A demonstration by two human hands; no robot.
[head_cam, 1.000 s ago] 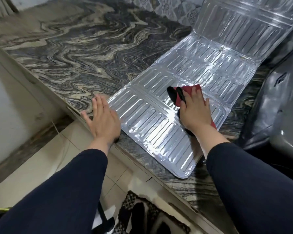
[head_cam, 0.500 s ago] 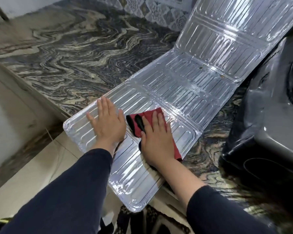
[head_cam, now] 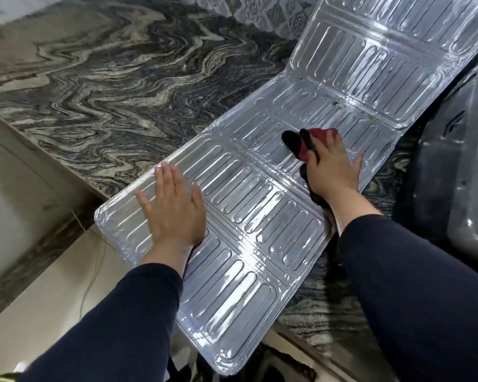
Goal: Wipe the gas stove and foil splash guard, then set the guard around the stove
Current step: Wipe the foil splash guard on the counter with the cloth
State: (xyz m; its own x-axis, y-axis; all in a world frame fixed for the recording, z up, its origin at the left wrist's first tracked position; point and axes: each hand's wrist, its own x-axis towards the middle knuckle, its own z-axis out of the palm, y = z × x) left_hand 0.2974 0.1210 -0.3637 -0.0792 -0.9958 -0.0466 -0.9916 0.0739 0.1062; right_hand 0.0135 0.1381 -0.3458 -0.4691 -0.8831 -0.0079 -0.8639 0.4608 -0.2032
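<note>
The ribbed foil splash guard (head_cam: 249, 199) lies unfolded across the marble counter, its near panel hanging over the counter's front edge and its far panel tilted up against the wall. My left hand (head_cam: 174, 208) rests flat, fingers spread, on the near panel. My right hand (head_cam: 331, 166) presses a red and black cloth (head_cam: 301, 142) onto the middle panel. Small brown specks dot the guard near its far fold. The dark gas stove (head_cam: 458, 150) stands at the right edge, partly out of frame.
The black and white veined marble counter (head_cam: 116, 86) stretches to the left and back. A patterned tile wall (head_cam: 265, 12) runs behind it. Below the counter edge lie beige floor tiles (head_cam: 39, 293) and a thin cord.
The guard has slid toward me, so its near panel overhangs the counter edge further. My right hand moved the cloth up from the near panel to the middle panel. My left hand stays flat.
</note>
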